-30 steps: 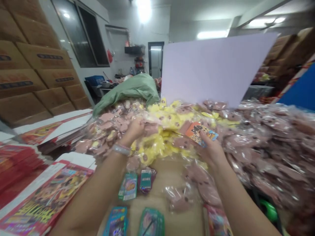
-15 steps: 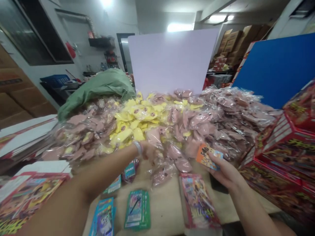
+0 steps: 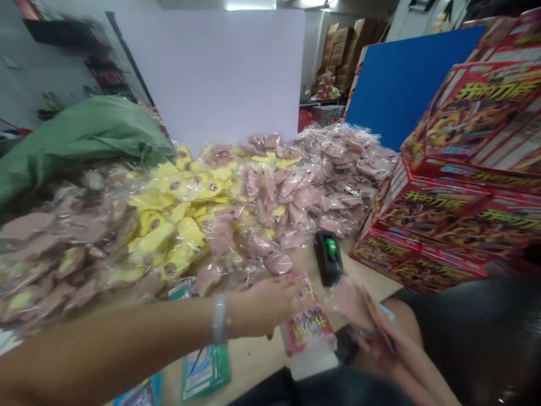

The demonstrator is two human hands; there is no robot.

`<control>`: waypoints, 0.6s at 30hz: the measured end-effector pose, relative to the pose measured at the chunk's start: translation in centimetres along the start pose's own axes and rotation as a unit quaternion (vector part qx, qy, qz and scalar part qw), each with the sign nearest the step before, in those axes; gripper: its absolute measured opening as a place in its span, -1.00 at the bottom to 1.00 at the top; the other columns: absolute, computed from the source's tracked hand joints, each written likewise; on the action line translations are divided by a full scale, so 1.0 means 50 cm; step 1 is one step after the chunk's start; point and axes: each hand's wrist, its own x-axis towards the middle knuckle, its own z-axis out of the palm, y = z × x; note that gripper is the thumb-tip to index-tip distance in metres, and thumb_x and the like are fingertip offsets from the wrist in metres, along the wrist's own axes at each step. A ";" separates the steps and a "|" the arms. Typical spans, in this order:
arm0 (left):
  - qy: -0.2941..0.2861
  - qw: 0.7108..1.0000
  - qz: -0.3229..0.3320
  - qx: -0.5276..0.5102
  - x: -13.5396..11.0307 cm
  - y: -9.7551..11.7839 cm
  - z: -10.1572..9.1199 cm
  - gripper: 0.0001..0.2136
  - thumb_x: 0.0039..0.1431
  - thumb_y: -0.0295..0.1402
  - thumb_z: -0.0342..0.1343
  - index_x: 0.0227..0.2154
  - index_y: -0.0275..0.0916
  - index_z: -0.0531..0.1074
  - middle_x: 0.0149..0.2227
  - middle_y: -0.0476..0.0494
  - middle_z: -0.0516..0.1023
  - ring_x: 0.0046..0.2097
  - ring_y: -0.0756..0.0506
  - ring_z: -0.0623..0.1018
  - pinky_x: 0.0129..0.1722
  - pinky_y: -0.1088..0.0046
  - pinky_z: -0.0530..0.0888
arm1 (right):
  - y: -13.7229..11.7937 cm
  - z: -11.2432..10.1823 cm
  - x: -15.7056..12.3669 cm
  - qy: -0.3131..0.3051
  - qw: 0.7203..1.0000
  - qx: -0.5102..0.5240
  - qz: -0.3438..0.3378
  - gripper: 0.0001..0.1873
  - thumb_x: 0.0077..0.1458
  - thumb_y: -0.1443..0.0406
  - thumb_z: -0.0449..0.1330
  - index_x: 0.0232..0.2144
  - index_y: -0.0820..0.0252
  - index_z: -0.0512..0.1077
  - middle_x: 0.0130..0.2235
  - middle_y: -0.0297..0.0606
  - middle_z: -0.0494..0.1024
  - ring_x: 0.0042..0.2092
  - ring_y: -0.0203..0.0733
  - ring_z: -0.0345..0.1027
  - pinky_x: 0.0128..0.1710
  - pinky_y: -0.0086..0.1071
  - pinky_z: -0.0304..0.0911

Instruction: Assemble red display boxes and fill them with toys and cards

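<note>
While I watch, the left hand (image 3: 264,307) rests open fingers on the printed card pack (image 3: 308,321) on the table (image 3: 253,372), and the blurred right hand (image 3: 386,347) seems to pinch a pink plastic packet (image 3: 349,301).

Pink packet (image 3: 349,303) now in right hand (image 3: 386,344)

Printed card pack (image 3: 310,322), red and pink with yellow lettering, lies on the wooden tabletop (image 3: 249,366), white strip at its near end. Left hand (image 3: 264,307) has its fingertips (image 3: 291,291) on the pack's top edge. Pink item in a clear plastic bag (image 3: 349,301), slightly blurred, is gripped by the right hand (image 3: 380,338), just beside the pack.
</note>
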 end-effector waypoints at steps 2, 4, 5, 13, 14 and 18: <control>-0.017 0.991 0.125 0.037 0.069 0.016 0.036 -0.22 -0.47 -0.50 0.35 -0.01 0.00 0.30 0.19 -0.04 0.17 0.23 -0.26 0.09 0.19 0.22 0.06 | 0.024 -0.016 -0.026 0.003 0.999 0.027 0.026 -0.61 -0.19 0.29 0.34 -0.21 -0.02 0.46 -0.23 -0.37 0.58 -0.30 -0.20 0.47 -0.39 -0.40 0.41; -0.083 0.984 0.156 0.023 0.129 0.015 0.060 -0.21 -0.52 -0.43 0.37 -0.03 0.00 0.33 0.13 -0.09 0.27 0.20 -0.32 0.14 0.19 0.19 0.01 | 0.041 -0.030 -0.048 0.023 0.999 0.042 0.022 -0.66 -0.22 0.28 0.36 -0.28 -0.01 0.48 -0.29 -0.41 0.59 -0.36 -0.23 0.46 -0.45 -0.44 0.39; -0.092 0.983 0.155 0.033 0.150 0.012 0.066 -0.18 -0.54 -0.36 0.38 0.00 -0.03 0.31 0.07 -0.16 0.33 0.14 -0.36 0.22 0.17 0.15 0.03 | 0.046 -0.036 -0.056 0.034 0.999 0.039 0.013 -0.68 -0.24 0.26 0.37 -0.31 0.00 0.48 -0.33 -0.42 0.59 -0.39 -0.24 0.46 -0.47 -0.44 0.38; 0.063 0.987 0.014 0.150 0.079 0.044 0.010 -0.14 -0.32 -0.05 0.20 0.12 -0.23 0.09 -0.06 -0.33 0.26 -0.08 -0.32 0.31 -0.03 0.11 0.23 | 0.038 -0.037 -0.034 0.110 0.959 -0.225 -0.131 -0.62 -0.28 0.02 0.30 -0.47 0.18 0.45 -0.49 -0.23 0.57 -0.47 -0.06 0.42 -0.57 -0.33 0.29; 0.078 0.983 0.004 0.165 0.065 0.055 0.009 -0.16 -0.29 -0.07 0.19 0.12 -0.24 0.08 -0.03 -0.35 0.24 -0.04 -0.34 0.28 -0.01 0.08 0.20 | 0.034 -0.028 -0.032 0.112 0.943 -0.277 -0.144 -0.62 -0.25 -0.01 0.26 -0.51 0.19 0.44 -0.51 -0.22 0.55 -0.48 -0.05 0.41 -0.55 -0.31 0.28; 0.131 0.972 -0.033 0.193 0.043 0.097 0.027 -0.15 -0.22 -0.06 0.13 0.16 -0.28 0.01 0.02 -0.43 0.19 0.05 -0.42 0.20 0.05 -0.02 0.08 | 0.023 0.036 -0.022 0.098 0.836 -0.466 -0.273 -0.68 -0.12 0.05 0.14 -0.48 0.20 0.41 -0.42 -0.13 0.52 -0.33 0.03 0.38 -0.28 -0.16 0.28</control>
